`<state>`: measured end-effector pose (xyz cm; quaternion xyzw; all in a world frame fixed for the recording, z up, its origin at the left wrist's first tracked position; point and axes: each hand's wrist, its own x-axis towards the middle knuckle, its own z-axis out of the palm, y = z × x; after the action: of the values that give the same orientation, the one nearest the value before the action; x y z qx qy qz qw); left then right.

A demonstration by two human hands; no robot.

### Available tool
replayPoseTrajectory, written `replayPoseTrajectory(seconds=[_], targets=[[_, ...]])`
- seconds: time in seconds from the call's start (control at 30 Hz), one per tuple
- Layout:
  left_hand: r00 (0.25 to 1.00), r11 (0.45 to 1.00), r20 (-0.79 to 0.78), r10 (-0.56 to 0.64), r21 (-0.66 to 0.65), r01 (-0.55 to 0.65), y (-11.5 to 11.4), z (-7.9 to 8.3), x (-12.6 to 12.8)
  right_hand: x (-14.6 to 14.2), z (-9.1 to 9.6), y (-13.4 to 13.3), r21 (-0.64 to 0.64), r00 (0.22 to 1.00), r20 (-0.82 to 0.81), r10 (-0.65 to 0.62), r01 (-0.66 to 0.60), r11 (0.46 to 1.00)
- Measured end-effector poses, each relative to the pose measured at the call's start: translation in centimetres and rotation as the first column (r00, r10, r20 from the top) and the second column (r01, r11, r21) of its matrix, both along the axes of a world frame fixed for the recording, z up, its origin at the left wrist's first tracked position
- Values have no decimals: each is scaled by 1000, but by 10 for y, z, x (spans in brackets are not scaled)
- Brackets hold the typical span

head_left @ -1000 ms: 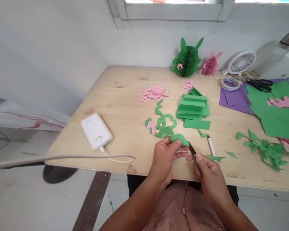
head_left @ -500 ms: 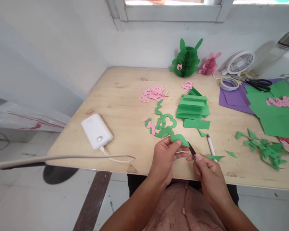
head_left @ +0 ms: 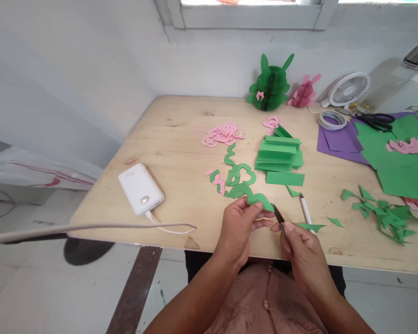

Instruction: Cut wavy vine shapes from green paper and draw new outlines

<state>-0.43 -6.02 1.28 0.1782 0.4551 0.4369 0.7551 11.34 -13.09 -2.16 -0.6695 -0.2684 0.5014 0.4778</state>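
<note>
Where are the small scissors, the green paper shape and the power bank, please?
small scissors [head_left: 278,217], head view, dark blades
green paper shape [head_left: 261,200], head view, curved strip
power bank [head_left: 140,189], head view, top face

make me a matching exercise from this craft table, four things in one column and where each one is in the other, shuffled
Things
1. white power bank
2. green paper figure
3. small scissors
4. curly green cut-out

Places
A. pinched in the left hand
B. at the back wall, beside the pink paper figure
C. on the left part of the table, with a cable plugged in
D. held in the right hand

Right pairs: 1-C, 2-B, 3-D, 4-A
</note>
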Motion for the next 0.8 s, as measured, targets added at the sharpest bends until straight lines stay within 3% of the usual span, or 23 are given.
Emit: replayPoseTrajectory(seconds=[0.33,0.8], targets=[[1000,1000,-9,-2,12,2,0,1,0,5,-6,-1,4,996,88,16,-16,1000],[1000,1000,-9,4,12,-4,0,2,0,3,0,2,60,971,239,14,-29,998]])
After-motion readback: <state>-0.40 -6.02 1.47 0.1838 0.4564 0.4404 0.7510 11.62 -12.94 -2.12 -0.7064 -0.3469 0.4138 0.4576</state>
